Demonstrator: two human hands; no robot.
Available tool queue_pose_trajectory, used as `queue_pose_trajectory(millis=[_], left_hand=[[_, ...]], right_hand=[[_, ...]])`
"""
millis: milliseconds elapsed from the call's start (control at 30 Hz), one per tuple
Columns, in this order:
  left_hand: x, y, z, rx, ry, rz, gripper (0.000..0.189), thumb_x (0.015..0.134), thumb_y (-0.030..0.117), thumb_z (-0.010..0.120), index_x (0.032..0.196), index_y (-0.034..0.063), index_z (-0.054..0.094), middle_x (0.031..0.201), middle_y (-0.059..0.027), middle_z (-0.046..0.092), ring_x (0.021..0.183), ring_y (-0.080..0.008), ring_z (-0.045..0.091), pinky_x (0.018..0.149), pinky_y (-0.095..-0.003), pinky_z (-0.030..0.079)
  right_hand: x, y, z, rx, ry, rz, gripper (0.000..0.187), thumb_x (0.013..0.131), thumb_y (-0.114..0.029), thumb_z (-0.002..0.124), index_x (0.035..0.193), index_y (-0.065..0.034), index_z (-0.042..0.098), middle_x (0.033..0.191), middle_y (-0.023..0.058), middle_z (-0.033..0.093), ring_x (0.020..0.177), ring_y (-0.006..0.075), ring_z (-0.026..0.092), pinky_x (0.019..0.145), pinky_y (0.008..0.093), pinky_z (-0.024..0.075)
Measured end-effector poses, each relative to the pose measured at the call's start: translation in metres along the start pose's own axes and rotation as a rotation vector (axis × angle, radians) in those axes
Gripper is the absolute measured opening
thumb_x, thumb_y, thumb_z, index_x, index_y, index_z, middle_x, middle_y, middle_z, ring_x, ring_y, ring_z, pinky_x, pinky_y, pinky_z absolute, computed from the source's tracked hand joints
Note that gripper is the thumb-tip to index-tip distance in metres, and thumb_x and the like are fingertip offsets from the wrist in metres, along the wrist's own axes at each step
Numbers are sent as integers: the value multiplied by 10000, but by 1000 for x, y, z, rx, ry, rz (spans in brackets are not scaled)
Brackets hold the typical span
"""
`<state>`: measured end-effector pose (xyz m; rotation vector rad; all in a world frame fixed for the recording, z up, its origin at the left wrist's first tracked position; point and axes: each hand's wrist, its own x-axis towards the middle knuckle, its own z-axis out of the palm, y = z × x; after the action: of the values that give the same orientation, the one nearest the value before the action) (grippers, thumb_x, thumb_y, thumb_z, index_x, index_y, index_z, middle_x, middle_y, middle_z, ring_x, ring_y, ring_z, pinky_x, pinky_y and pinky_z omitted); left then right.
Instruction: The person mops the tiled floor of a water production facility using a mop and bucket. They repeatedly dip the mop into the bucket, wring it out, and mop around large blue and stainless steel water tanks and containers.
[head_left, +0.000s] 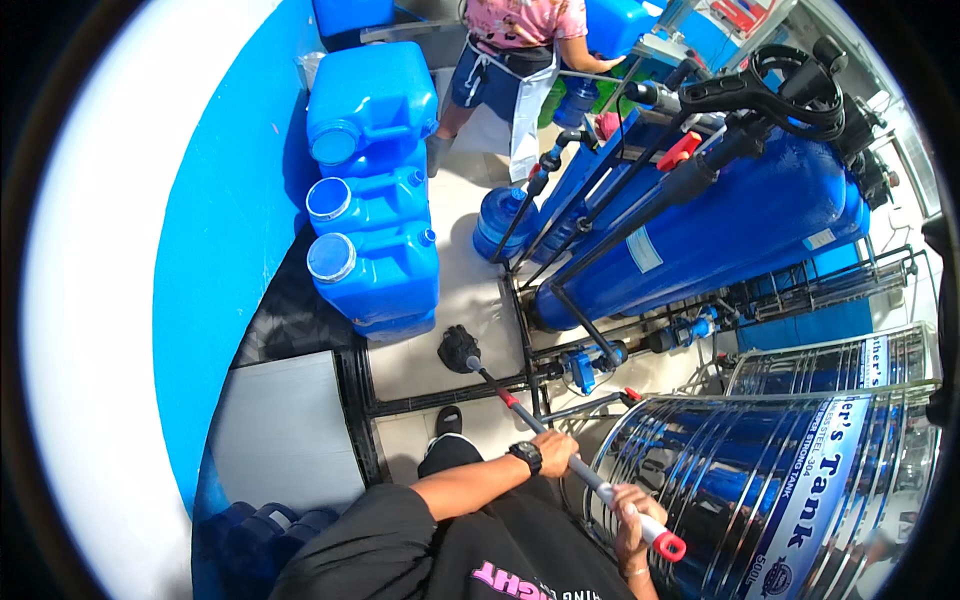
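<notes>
My left hand (559, 452), with a black wristwatch, is closed around the middle of a mop's grey handle (589, 474). Nearer the red-tipped upper end, my right hand (636, 510) grips the same handle, beside a stainless steel tank. The handle slants down and away to the left, to the mop's dark, stringy head (457, 349), which rests on the light tiled floor (469, 292). A row of blue plastic jerrycans (390, 274) stands just beyond the mop head on the left. My foot in a black sandal (449, 421) is behind the mop head, nearer my body.
Black floor pipes (442, 397) cross between my foot and the mop head. Tall blue pressure tanks (690, 210), a blue pump (581, 369) and a large steel tank (697, 465) line the right. A blue water bottle (502, 217) stands ahead. Another person in an apron (529, 90) stands farther off.
</notes>
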<state>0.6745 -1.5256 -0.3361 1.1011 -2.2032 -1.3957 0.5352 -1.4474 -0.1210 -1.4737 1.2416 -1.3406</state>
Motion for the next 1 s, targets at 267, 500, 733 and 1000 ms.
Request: queue_pose_trajectory(millis=[267,500,733,1000], left_hand=[[-100,-53,-80,-36,420,-94,224,848,186,756,713,67,623,749,-176,669,774,-422,662,711,-541,504],[-149,-78,-84,-24,547,-152,372,927,176,712,641,46,512,632,-178,552,637,-408,558,630,-505,438],[-56,-25,-21,-76,525,54,195,878,171,706,742,75,603,754,-134,640,750,-396,621,716,-498,461],[19,5,9,-74,-76,344,421,1020,359,661,734,70,549,706,-171,611,758,-420,632,719,-526,472]], right_hand=[[69,9,97,215,-484,20,254,915,-79,668,692,-28,557,680,103,611,672,248,632,852,474,588],[59,23,127,213,-727,-49,266,933,12,661,704,-36,535,708,103,622,705,289,647,895,464,573],[42,-10,21,192,-347,97,278,927,-64,634,666,-13,555,665,119,623,681,263,637,905,500,571],[-33,-6,-6,-92,-31,-13,195,928,-73,638,773,-46,523,708,103,618,710,238,645,960,520,549]])
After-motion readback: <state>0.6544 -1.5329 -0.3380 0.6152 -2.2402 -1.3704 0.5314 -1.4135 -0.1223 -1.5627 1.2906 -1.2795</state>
